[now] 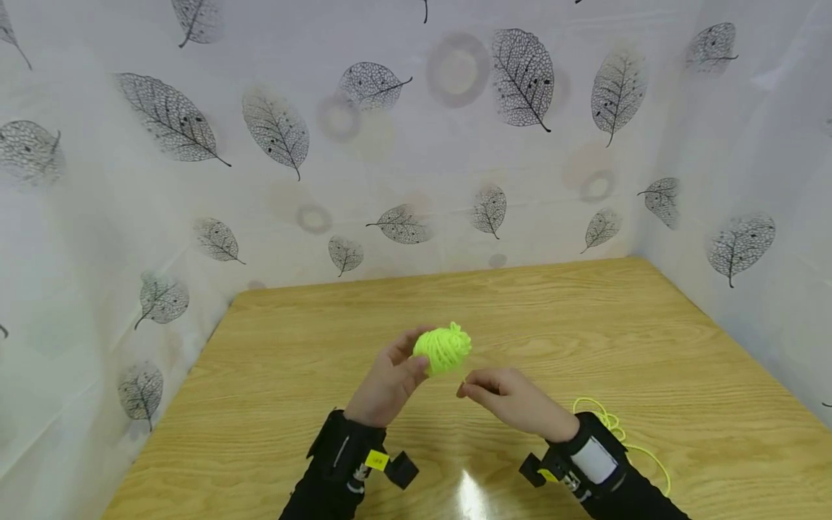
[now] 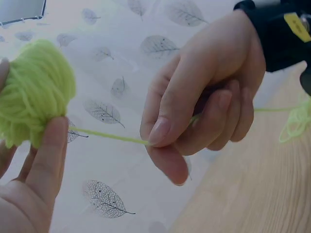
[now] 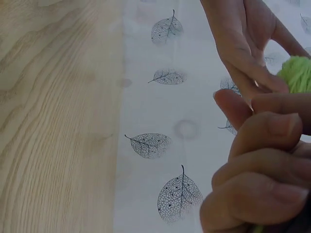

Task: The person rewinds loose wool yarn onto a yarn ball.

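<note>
A neon yellow-green ball of yarn (image 1: 443,348) is held up over the table by my left hand (image 1: 388,377), thumb on the near side and fingers behind. From the ball a single yarn strand (image 2: 109,135) runs taut to my right hand (image 1: 513,399), which pinches it between thumb and index finger. The other right fingers (image 3: 257,194) are curled in toward the palm. In the left wrist view the strand leaves the far side of the right hand toward a loose heap of yarn (image 2: 297,121).
Loose loops of the same yarn (image 1: 611,419) lie on the wooden table (image 1: 312,325) by the right wrist, partly hidden by the forearm. White sheeting printed with leaves (image 1: 416,159) encloses the table at the back and sides. Both wrists wear black straps with small cameras (image 1: 401,469).
</note>
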Demonstrator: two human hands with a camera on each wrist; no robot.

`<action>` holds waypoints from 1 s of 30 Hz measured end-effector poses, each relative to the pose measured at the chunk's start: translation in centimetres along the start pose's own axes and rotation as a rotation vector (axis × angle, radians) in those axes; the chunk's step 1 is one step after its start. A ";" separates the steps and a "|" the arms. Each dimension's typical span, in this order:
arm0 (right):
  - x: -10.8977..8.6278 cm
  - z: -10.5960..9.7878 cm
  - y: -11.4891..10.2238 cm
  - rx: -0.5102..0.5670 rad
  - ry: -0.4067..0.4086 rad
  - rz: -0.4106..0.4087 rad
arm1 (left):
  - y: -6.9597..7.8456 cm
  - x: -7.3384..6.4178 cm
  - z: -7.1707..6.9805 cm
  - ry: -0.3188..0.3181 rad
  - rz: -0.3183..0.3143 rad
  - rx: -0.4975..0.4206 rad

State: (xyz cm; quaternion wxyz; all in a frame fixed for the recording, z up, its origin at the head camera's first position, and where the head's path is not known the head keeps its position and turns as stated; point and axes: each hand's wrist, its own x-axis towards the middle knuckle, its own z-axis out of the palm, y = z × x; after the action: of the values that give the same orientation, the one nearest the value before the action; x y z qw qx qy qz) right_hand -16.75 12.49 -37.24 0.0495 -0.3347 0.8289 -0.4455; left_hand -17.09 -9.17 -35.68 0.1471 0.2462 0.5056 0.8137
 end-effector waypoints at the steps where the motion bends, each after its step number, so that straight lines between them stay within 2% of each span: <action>1: 0.0 0.2 -0.1 -0.014 -0.012 -0.011 | 0.0 0.0 0.0 0.032 0.003 0.007; 5: -0.2 0.8 -0.8 -0.069 -0.048 -0.049 | -0.2 0.2 0.3 0.147 0.028 0.052; 14: -0.7 1.2 -2.0 -0.081 -0.119 -0.079 | -0.7 0.7 0.3 0.330 0.054 0.206; 22: -1.1 1.1 -2.9 -0.139 -0.157 -0.095 | -1.8 1.1 -0.7 0.419 0.048 0.271; 27: -1.5 0.5 -3.5 -0.139 -0.183 -0.089 | -2.3 1.4 -1.5 0.481 0.027 0.410; 30: -1.8 0.0 -3.9 -0.122 -0.179 -0.100 | -2.6 1.4 -1.8 0.478 0.007 0.493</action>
State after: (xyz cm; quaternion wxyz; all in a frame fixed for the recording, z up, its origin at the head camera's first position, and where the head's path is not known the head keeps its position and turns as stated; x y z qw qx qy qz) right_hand -13.38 12.08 -34.57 0.0803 -0.4165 0.8290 -0.3644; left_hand -19.28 -8.71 -38.27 -0.0420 0.0785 0.7063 0.7023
